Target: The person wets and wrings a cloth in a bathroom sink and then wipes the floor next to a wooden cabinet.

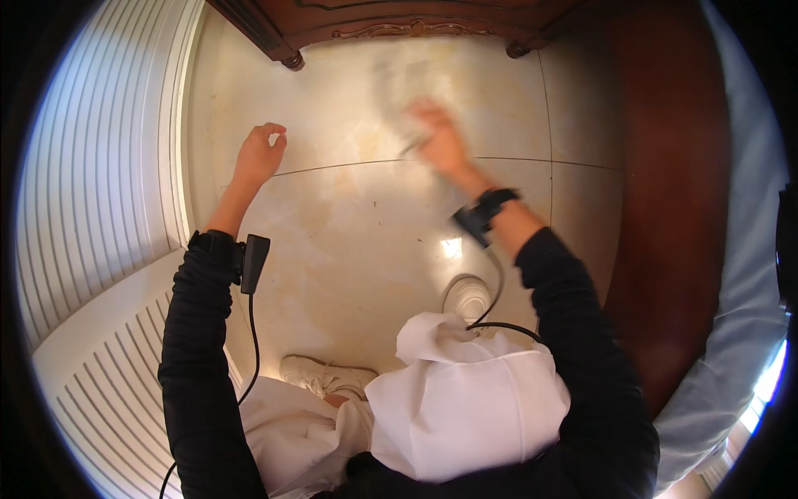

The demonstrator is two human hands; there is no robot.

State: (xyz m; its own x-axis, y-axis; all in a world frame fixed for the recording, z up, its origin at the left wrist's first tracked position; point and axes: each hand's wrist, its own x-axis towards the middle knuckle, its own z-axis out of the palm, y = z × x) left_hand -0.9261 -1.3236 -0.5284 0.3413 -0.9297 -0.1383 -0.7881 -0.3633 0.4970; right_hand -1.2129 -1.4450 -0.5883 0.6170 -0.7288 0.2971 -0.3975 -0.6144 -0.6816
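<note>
My left hand [260, 153] hovers over the tiled floor [324, 231], its thumb and forefinger tips meeting in a ring. Nothing shows between them. To the right, my right hand [441, 140] is blurred by motion. A thin grey thing [411, 147] shows as a streak at its palm side; what it is and whether the hand grips it cannot be made out. A faint grey smear lies on the floor beyond the fingers, either a shadow or something moving. Small dark specks [374, 204] of debris dot the tiles between my arms.
Dark carved wooden furniture [411, 15] on short feet stands ahead. A white slatted panel [100, 143] runs along the left. At the right is a brown wooden side [673, 187] with blue-grey fabric [748, 249]. Black cables [254, 337] trail from devices strapped to both forearms.
</note>
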